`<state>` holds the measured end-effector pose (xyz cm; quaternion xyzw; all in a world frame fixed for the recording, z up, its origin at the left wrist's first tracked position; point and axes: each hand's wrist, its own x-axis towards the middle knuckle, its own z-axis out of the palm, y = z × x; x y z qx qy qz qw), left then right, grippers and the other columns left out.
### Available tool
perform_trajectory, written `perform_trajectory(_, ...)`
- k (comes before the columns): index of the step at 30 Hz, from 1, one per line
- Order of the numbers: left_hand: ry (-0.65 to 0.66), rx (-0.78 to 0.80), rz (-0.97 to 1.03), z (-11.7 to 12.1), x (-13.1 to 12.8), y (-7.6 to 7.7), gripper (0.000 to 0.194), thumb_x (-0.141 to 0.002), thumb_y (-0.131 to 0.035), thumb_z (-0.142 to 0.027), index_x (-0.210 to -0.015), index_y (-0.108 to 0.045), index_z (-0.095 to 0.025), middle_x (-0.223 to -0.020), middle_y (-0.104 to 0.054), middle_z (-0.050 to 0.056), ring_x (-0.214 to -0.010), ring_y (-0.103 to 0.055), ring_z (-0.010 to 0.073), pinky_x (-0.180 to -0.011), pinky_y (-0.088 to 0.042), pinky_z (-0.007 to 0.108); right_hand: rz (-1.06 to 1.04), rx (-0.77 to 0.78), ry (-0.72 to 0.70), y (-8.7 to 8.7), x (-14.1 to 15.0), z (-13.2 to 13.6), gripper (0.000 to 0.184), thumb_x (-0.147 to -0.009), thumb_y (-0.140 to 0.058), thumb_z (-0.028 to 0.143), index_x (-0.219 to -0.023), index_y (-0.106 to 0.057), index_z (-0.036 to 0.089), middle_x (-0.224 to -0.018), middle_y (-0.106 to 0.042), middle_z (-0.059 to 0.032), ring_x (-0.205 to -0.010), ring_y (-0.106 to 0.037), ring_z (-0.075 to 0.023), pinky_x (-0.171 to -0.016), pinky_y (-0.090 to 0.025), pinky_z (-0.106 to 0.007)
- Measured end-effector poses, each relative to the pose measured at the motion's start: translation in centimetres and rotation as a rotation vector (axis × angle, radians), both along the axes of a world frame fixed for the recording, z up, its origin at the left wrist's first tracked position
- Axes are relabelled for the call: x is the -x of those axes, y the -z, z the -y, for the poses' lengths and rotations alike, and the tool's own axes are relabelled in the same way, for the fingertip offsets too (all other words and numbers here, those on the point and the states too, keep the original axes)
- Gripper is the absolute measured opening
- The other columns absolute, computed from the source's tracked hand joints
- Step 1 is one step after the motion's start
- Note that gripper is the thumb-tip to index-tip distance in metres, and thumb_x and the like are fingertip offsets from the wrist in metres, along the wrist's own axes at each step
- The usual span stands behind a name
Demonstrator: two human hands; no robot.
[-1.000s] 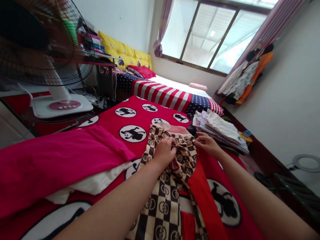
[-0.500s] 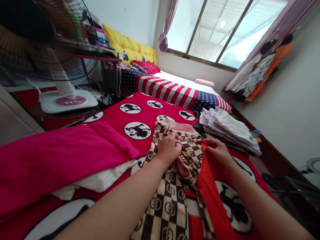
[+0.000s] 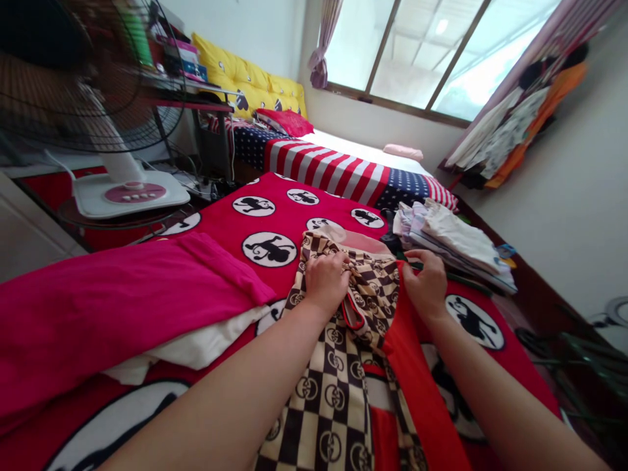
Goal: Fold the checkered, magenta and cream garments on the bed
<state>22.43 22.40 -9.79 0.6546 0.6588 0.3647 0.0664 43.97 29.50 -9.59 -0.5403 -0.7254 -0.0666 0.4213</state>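
1. The left hand (image 3: pixel 328 278) is clutching a bunched fold of the checked garment (image 3: pixel 336 392), its curled fingers covering the gathered cloth.
2. The right hand (image 3: pixel 426 282) is pinching the garment's edge between thumb and fingertips, where a plain red-orange panel (image 3: pixel 417 379) is meeting the brown-and-cream print.
3. The garment is lying beneath and between both hands, its smooth cloth puckering beside the left hand and hanging flatter toward the wearer; a red-edged opening is showing just below the left hand.
4. Just beyond the hands, a thin pale pink layer (image 3: pixel 356 241) is spreading, looking sheer.
5. Under everything, a red blanket (image 3: pixel 216 222) with round white monkey patches is stretching out on all sides of the hands.
6. Left of the left hand, a matte magenta cloth (image 3: pixel 137 301) is lying over a crumpled white cloth (image 3: pixel 206 343).
7. Beyond the right hand, a stack of folded clothes (image 3: pixel 454 242) is resting in soft layers.
8. The left forearm is hiding part of the garment, whose lower end is running out of view. The magenta cloth is being cut off at the left, and what the pink layer belongs to is staying unclear.
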Motion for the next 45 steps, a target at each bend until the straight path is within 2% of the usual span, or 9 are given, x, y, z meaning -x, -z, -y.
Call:
perform_trajectory(4,0.014,0.044,0.016,-0.2,0.3,0.1,0.015,-0.082,-0.065,-0.025,-0.097,-0.065,-0.024,-0.099,-0.070,0.002,-0.100,-0.061,0.0219,-0.093,-0.040,0.035,0.223,0.132,-0.268,0.6,1.0,1.9,0.016,-0.085,-0.053,0.027,-0.092,-0.067,0.023,-0.105,-0.067,-0.0075,-0.103,-0.059,-0.0250,-0.094,-0.043,-0.040)
perform_trajectory(7,0.035,0.050,0.031,-0.2,0.5,0.3,0.015,-0.081,-0.065,-0.022,-0.096,-0.066,-0.024,-0.099,-0.070,0.002,-0.099,-0.062,0.0214,-0.092,-0.042,0.034,0.226,0.245,-0.328,1.0,0.8,2.2,0.022,-0.087,-0.051,0.029,-0.100,-0.068,0.024,-0.114,-0.065,-0.0068,-0.109,-0.058,-0.0238,-0.096,-0.045,-0.039)
perform_trajectory(10,0.060,0.012,0.027,-0.1,0.8,0.4,0.021,-0.082,-0.060,-0.017,-0.102,-0.065,-0.021,-0.105,-0.067,0.004,-0.100,-0.061,0.0199,-0.093,-0.043,0.032,0.185,0.174,-0.376,0.5,-0.3,3.6,0.027,-0.089,-0.049,0.025,-0.111,-0.065,0.022,-0.126,-0.061,-0.0078,-0.120,-0.053,-0.0231,-0.104,-0.040,-0.040)
perform_trajectory(16,0.117,-0.075,-0.010,0.9,1.0,-1.7,0.033,-0.081,-0.061,-0.016,-0.114,-0.062,-0.020,-0.116,-0.060,0.007,-0.113,-0.053,0.0225,-0.101,-0.040,0.035,0.230,0.145,-0.380,0.2,-5.4,12.8,0.032,-0.090,-0.049,0.022,-0.119,-0.060,0.029,-0.125,-0.060,-0.0067,-0.119,-0.054,-0.0239,-0.101,-0.045,-0.044)
perform_trajectory(23,0.625,-0.030,-0.291,7.9,6.4,-5.2,0.037,-0.077,-0.056,-0.001,-0.101,-0.069,-0.025,-0.117,-0.061,0.003,-0.114,-0.053,0.0185,-0.102,-0.040,0.031,0.349,0.276,-0.491,0.9,-9.7,21.1,0.051,-0.088,-0.053,0.022,-0.135,-0.048,0.040,-0.140,-0.051,-0.0030,-0.129,-0.048,-0.0251,-0.104,-0.045,-0.045)
perform_trajectory(31,0.900,0.226,-0.461,18.6,12.3,-3.8,0.051,-0.080,-0.064,-0.014,-0.124,-0.058,-0.038,-0.145,-0.044,0.002,-0.136,-0.035,0.0287,-0.110,-0.032,0.050,0.464,0.397,-0.685,-0.3,-7.7,23.7,0.064,-0.085,-0.053,0.019,-0.145,-0.036,0.034,-0.154,-0.029,-0.0022,-0.142,-0.025,-0.0266,-0.114,-0.028,-0.048)
perform_trajectory(35,0.930,0.237,-0.447,20.0,12.6,-3.4,0.043,-0.084,-0.063,-0.024,-0.125,-0.056,-0.035,-0.143,-0.047,0.003,-0.133,-0.041,0.0256,-0.111,-0.034,0.046,0.451,0.501,-0.716,-0.3,-7.0,24.3,0.060,-0.090,-0.050,0.022,-0.146,-0.035,0.036,-0.155,-0.027,-0.0022,-0.143,-0.023,-0.0262,-0.114,-0.026,-0.050)
perform_trajectory(39,0.935,0.236,-0.426,20.5,12.9,-1.9,0.062,-0.077,-0.072,-0.043,-0.133,-0.048,-0.034,-0.151,-0.037,0.006,-0.136,-0.038,0.0294,-0.109,-0.037,0.046,0.394,0.500,-0.712,0.5,-6.7,24.2,0.058,-0.091,-0.044,0.017,-0.145,-0.036,0.035,-0.154,-0.030,-0.0035,-0.142,-0.025,-0.0241,-0.113,-0.029,-0.050)
perform_trajectory(45,0.977,-0.039,-0.448,20.5,12.0,-0.8,0.037,-0.092,-0.041,-0.011,-0.122,-0.054,-0.026,-0.133,-0.059,0.005,-0.130,-0.047,0.0199,-0.113,-0.032,0.042,0.332,0.514,-0.676,0.6,-6.4,24.3,0.043,-0.094,-0.045,0.026,-0.135,-0.051,0.032,-0.148,-0.041,-0.0062,-0.139,-0.033,-0.0255,-0.113,-0.025,-0.054)
